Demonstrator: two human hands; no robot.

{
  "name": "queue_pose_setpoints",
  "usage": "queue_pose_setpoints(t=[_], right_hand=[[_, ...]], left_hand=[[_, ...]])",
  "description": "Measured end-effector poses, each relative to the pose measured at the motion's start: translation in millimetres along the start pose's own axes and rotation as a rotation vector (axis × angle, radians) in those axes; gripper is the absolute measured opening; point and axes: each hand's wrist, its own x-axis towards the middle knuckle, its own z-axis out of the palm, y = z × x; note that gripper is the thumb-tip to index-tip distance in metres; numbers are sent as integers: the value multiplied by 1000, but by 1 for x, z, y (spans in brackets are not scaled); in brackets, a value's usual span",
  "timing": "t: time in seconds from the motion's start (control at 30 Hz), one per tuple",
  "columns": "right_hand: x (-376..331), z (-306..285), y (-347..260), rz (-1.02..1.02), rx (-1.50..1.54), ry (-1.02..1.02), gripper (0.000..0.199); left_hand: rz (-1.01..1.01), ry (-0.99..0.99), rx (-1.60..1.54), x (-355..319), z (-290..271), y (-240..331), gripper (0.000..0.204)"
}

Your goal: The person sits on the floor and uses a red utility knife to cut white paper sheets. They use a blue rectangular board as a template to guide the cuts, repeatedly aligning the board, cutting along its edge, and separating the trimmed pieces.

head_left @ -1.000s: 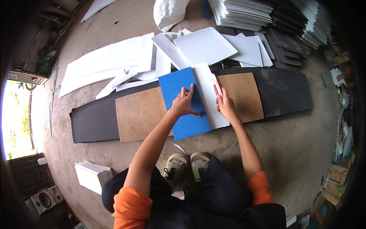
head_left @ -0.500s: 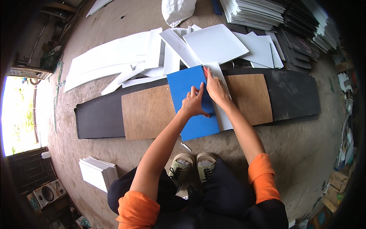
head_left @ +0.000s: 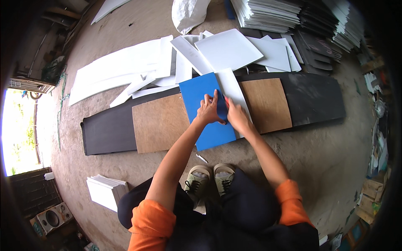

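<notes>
A blue sheet (head_left: 207, 111) lies flat across the middle of a long black mat (head_left: 314, 98) on the floor, its near corner reaching just past the mat's front edge. The left hand (head_left: 208, 111) presses down on the sheet's middle with the fingers spread flat, gripping nothing. The right hand (head_left: 235, 117) sits at the sheet's right edge, touching the left hand, its fingers curled together around something small and red (head_left: 226, 101); the view is too small to tell what the thing is, perhaps a knife or marker. A narrow white strip (head_left: 234, 90) lies under the blue sheet's right edge. Brown boards flank the sheet on the mat: one to the left (head_left: 161, 123) and one to the right (head_left: 268, 104). Beyond the mat's far edge lie loose white sheets (head_left: 125, 69), and farther off, stacks of white and dark panels (head_left: 276, 12). A small pile of white pieces (head_left: 104, 192) sits on the floor near the person's left side, and their shoes (head_left: 211, 178) stand just short of the mat's front edge.
</notes>
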Motion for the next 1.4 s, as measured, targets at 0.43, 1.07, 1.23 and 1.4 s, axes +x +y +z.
queue_pose_setpoints(t=[0.43,1.07,1.23,1.4], right_hand=[[-52,1,20,-29,-46,-95,47],[-22,-13,-6,-1,-283,-92,30],[-41,-5,0,5,-251,-71,30],[-87,6,19,-29,-234,-18,29]], left_hand=[[168,4,260,-40,12,21,112],[322,206,482,-52,29,11,117],[274,205,510,-57,28,17,118],[212,171,474,-59,26,21,121]])
